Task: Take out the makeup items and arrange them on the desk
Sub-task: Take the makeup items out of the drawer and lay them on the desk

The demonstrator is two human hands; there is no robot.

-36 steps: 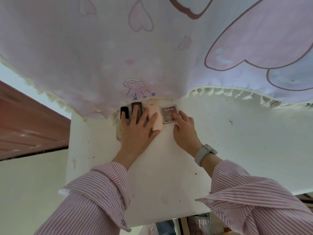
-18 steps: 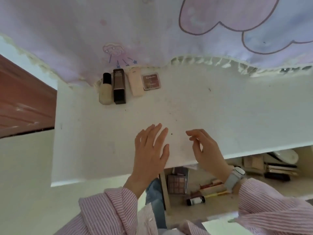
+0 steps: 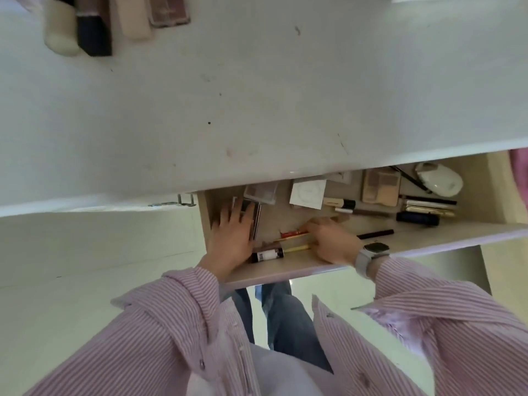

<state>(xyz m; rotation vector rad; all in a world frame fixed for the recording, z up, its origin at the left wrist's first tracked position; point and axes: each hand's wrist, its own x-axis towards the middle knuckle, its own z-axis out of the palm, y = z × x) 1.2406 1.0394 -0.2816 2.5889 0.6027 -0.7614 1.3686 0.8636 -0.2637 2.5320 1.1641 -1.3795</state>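
From the head camera, four makeup items lie in a row at the far left of the counter (image 3: pixel 257 95): a cream bottle (image 3: pixel 60 32), a dark tube (image 3: pixel 94 32), a beige case (image 3: pixel 134 18) and a brown palette (image 3: pixel 168 10), side by side and touching or nearly so. A half second ago both hands hovered open over the bare counter top; now both are down inside the open drawer (image 3: pixel 285 271) below its near edge. The left hand (image 3: pixel 233 238) lies flat, fingers straight, on a compact (image 3: pixel 253 214) at the drawer's left end. The right hand (image 3: pixel 331 241), with a watch (image 3: pixel 371 257) on its wrist, curls its fingers round a red pencil (image 3: pixel 294 233); a yellow pencil (image 3: pixel 297 248) and a small black-capped bottle (image 3: pixel 267 255) lie just beside it. Further right the drawer holds a white card (image 3: pixel 308 192), a beige palette (image 3: pixel 381 187), several dark pens (image 3: pixel 417 218) and a white rounded case (image 3: pixel 440 181).
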